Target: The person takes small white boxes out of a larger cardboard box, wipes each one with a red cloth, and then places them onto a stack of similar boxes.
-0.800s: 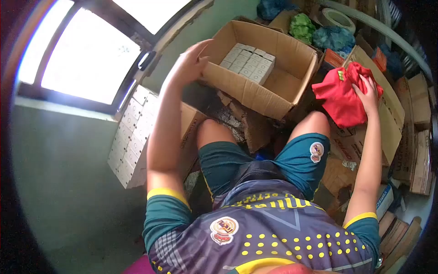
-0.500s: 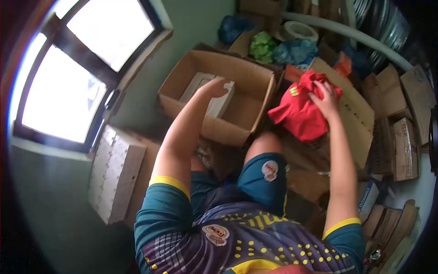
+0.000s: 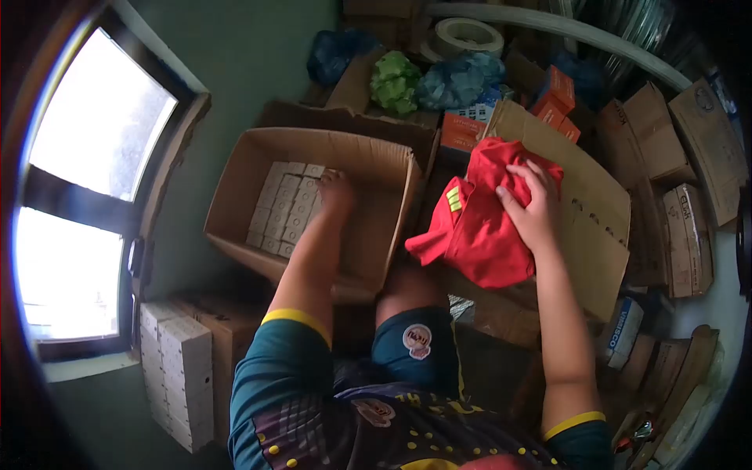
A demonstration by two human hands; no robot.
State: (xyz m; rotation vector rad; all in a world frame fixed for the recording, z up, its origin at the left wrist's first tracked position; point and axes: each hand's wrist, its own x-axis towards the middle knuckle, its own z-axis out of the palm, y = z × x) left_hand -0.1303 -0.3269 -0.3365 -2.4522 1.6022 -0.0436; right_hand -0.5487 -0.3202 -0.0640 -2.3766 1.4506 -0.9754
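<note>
A large open cardboard box (image 3: 376, 227) stands in front of me at the left. Inside lie small white boxes (image 3: 282, 207), packed side by side in rows against its left part. My left hand (image 3: 337, 196) reaches into the carton, fingers curled on the far right end of these rows. At the right, a crumpled red cloth (image 3: 486, 227) with a yellow striped patch covers part of a closed cardboard box (image 3: 595, 243). My right hand (image 3: 533, 204) rests on that cloth, thumb and fingers apart.
More white boxes (image 3: 176, 376) are stacked below the window at the left. Behind the cartons sit a green plastic bag (image 3: 394, 82), a bluish plastic bag (image 3: 462, 81), orange boxes (image 3: 556, 98) and a white roll (image 3: 468, 37). Several cartons (image 3: 689, 235) line the right side.
The white boxes under my left hand now sit lower, flat in the carton. My view has shifted, and my right hand stays on the red cloth, which looks more spread out.
</note>
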